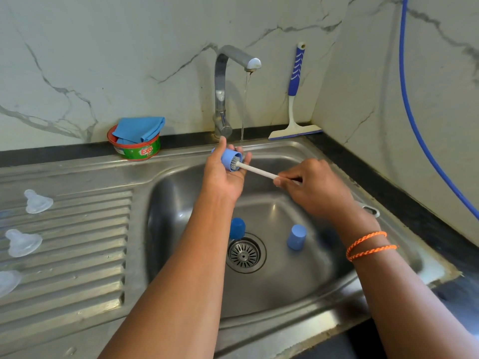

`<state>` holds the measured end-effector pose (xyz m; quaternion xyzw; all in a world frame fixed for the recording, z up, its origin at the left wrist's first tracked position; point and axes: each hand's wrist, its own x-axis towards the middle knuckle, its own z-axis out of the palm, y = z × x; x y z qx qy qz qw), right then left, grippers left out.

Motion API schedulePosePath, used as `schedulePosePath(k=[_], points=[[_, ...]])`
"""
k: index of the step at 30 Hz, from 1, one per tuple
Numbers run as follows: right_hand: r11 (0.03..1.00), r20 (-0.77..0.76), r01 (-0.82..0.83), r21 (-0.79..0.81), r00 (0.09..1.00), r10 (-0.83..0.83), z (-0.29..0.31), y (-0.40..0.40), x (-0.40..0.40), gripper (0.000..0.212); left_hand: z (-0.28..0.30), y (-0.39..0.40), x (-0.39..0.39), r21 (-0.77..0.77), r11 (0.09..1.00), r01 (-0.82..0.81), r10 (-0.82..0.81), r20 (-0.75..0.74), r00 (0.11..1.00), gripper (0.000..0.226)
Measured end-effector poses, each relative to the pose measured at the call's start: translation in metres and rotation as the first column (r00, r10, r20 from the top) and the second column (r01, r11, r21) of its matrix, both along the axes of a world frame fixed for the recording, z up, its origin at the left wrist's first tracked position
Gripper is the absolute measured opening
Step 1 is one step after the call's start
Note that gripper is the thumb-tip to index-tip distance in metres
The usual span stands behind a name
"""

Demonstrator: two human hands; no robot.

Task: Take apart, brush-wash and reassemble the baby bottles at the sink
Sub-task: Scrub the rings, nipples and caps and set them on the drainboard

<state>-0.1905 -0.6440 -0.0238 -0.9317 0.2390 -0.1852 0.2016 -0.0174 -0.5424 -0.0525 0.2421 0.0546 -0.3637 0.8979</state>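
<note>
My left hand (223,174) grips a light blue bottle cap (230,158) over the sink basin, just beside the running stream from the tap (228,60). My right hand (311,187) pinches the white handle of a bottle brush (259,172), whose bristle head sits inside the cap. Two more blue caps lie in the sink (388,237): a dark blue one (237,228) by the drain and a light blue one (296,237) to its right. Three clear silicone teats (36,202) (22,242) (6,281) rest on the ribbed drainboard at the left.
A green and red dish-soap tub (134,146) with a blue cloth (140,129) on top stands on the sink's back rim. A blue and white squeegee (295,99) leans in the corner. A blue hose (414,112) runs down the right wall. The drain (245,253) is in the basin's middle.
</note>
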Motion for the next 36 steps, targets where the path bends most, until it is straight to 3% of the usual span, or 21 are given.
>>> schedulePosePath(k=[7,12,16,22,26,29,32,36], points=[[0.989,0.069,0.108,-0.102,0.992,-0.101,-0.002,0.011,0.0,0.024,-0.001,0.0,-0.001,0.131,0.99,-0.061,0.059,0.021,0.998,0.029],[0.974,-0.034,0.186,-0.132,0.981,-0.192,0.001,0.008,0.001,0.022,-0.005,-0.001,0.002,0.104,0.993,-0.051,0.049,0.025,0.998,0.03],[0.985,-0.084,0.142,-0.1,0.985,-0.15,-0.002,0.0,0.001,0.021,-0.005,-0.001,0.005,0.066,0.996,-0.054,0.055,-0.013,0.998,0.039],[1.0,-0.037,-0.013,0.011,0.999,0.013,-0.004,0.001,0.002,0.02,-0.003,0.002,0.006,0.106,0.993,-0.046,0.047,0.0,0.999,0.018],[0.999,0.04,0.044,-0.02,0.998,-0.043,-0.006,0.002,0.0,0.019,-0.003,0.003,0.004,0.172,0.985,-0.025,0.022,0.021,1.0,0.012],[0.993,0.047,0.097,-0.06,0.994,-0.095,-0.007,0.002,0.0,0.018,-0.003,0.003,0.0,0.24,0.971,-0.012,-0.006,0.073,0.997,0.02],[0.989,0.014,0.141,-0.039,0.99,-0.141,-0.009,0.001,0.002,0.018,-0.007,0.0,0.0,0.237,0.971,-0.037,0.031,0.03,0.999,0.033],[0.993,-0.047,0.096,0.062,0.995,-0.093,-0.008,-0.009,-0.001,0.019,-0.009,-0.005,0.001,0.183,0.981,-0.062,0.066,-0.018,0.998,0.027]])
